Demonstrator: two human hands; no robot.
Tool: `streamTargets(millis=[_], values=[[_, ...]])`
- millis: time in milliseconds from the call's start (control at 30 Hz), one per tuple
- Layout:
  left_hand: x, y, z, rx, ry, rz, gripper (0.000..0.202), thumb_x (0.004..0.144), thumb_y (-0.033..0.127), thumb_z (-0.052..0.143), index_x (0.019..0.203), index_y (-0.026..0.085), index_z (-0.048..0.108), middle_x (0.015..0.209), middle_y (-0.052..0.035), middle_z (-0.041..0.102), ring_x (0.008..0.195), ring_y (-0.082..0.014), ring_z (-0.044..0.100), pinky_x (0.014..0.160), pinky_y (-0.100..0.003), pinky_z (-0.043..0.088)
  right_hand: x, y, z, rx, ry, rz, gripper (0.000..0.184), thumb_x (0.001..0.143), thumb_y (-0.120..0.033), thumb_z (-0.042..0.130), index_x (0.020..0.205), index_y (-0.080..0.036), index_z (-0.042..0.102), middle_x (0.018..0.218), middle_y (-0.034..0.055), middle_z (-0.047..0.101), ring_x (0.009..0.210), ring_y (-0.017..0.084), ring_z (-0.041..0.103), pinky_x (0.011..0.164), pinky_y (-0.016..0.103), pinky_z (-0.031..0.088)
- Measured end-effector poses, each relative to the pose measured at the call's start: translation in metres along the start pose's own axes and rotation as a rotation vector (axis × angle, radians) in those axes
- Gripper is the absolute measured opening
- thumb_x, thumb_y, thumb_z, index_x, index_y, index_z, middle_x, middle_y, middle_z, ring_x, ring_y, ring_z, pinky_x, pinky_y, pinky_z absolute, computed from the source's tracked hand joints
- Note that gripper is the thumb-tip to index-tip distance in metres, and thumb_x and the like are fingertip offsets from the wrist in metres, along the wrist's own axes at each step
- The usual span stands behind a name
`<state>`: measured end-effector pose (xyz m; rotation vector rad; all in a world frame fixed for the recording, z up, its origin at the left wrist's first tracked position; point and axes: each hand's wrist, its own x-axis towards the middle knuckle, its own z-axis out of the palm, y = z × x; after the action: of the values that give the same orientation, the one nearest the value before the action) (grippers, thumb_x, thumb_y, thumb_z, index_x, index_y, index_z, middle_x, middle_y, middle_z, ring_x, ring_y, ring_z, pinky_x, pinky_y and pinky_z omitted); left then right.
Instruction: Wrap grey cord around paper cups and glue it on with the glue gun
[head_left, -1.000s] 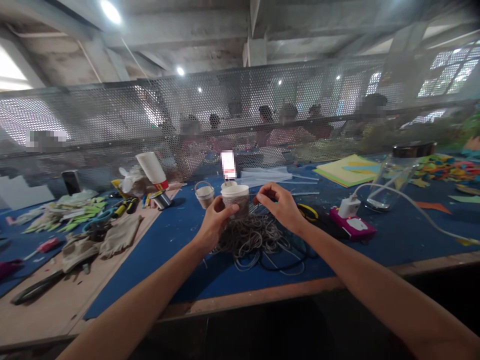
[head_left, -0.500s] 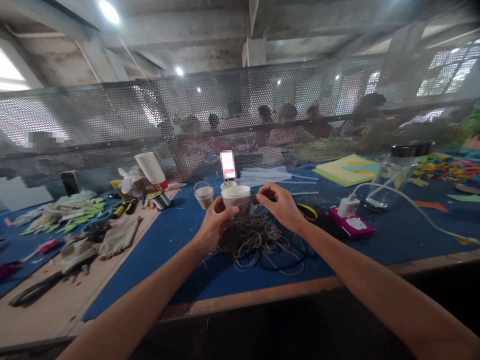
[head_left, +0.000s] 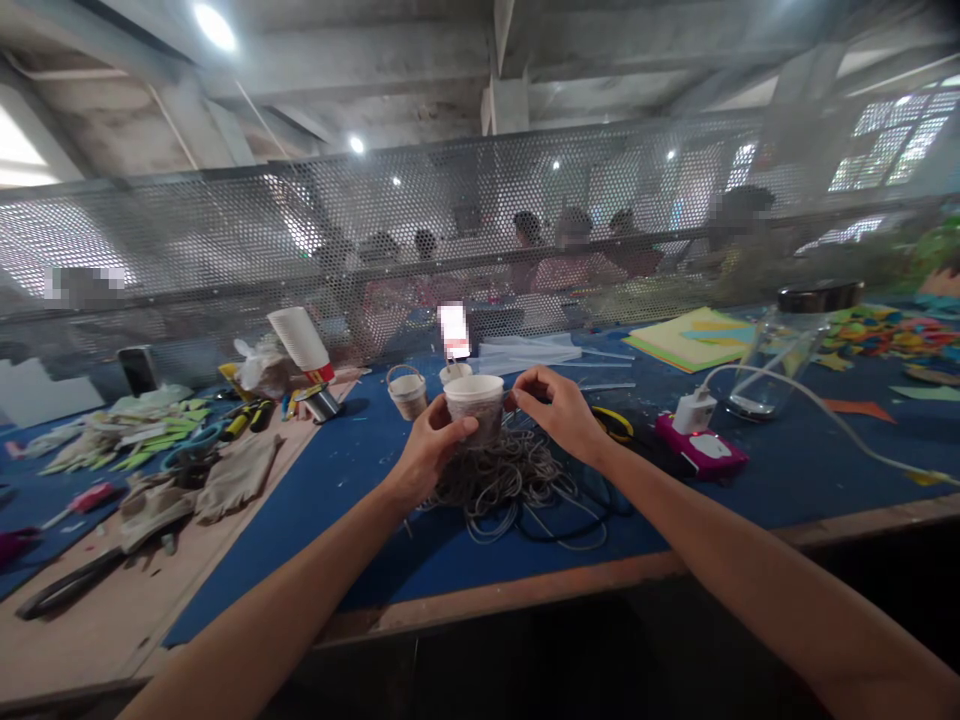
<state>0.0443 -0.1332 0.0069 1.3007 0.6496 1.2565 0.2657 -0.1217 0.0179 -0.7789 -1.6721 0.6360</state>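
In the middle of the head view, my left hand (head_left: 431, 450) is wrapped round a white paper cup (head_left: 474, 398), thumb across its front. Below the white rim, the cup's side has a grey-brown covering that looks like wound cord. My right hand (head_left: 561, 412) is pinched at the cup's right side, just below the rim; what its fingertips hold is too small to make out. Under both hands lies a tangled heap of grey cord (head_left: 517, 485). Left of the cup stands a small covered cup with a looped handle (head_left: 408, 395). Another white cup (head_left: 455, 373) is partly hidden behind.
A lit phone (head_left: 453, 335) leans at the back near clear strips (head_left: 529, 352). Rightward are a yellow-handled tool (head_left: 615, 424), a pink power socket (head_left: 709, 455) with a cable, and a glass jar (head_left: 776, 365). Leftward are stacked paper cups (head_left: 298, 337) and gloves (head_left: 238, 478).
The cup sits very slightly lower and further right in view. Both hands keep nearly the same grip and place.
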Motion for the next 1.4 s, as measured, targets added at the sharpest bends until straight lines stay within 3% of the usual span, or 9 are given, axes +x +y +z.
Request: streamTargets(millis=[567, 1400], values=[[0.0005, -0.0008, -0.0027, -0.003, -0.001, -0.037, 0.061, 0.072, 0.033, 0.089, 0.127, 0.018, 0.069, 0.125, -0.0126, 0.075, 0.114, -0.0315, 0.07, 0.096, -0.041, 0.057, 0.0012, 0.0013, -0.0007, -0.031, -0.023, 0.03, 0.013, 0.091, -0.035, 0.067, 0.088, -0.022, 0.065, 0.083, 0.001, 0.073, 0.079, 0.018, 0.068, 0.078, 0.033, 0.053], [-0.0001, -0.0016, -0.0041, -0.021, -0.11, -0.047, 0.053, 0.08, 0.031, 0.083, 0.131, 0.02, 0.071, 0.131, -0.0121, 0.073, 0.12, -0.0322, 0.068, 0.097, -0.04, 0.055, 0.0013, 0.0004, 0.0003, 0.003, -0.029, 0.068, 0.015, 0.091, -0.035, 0.066, 0.089, -0.021, 0.067, 0.083, 0.002, 0.075, 0.079, 0.017, 0.07, 0.08, 0.032, 0.055]])
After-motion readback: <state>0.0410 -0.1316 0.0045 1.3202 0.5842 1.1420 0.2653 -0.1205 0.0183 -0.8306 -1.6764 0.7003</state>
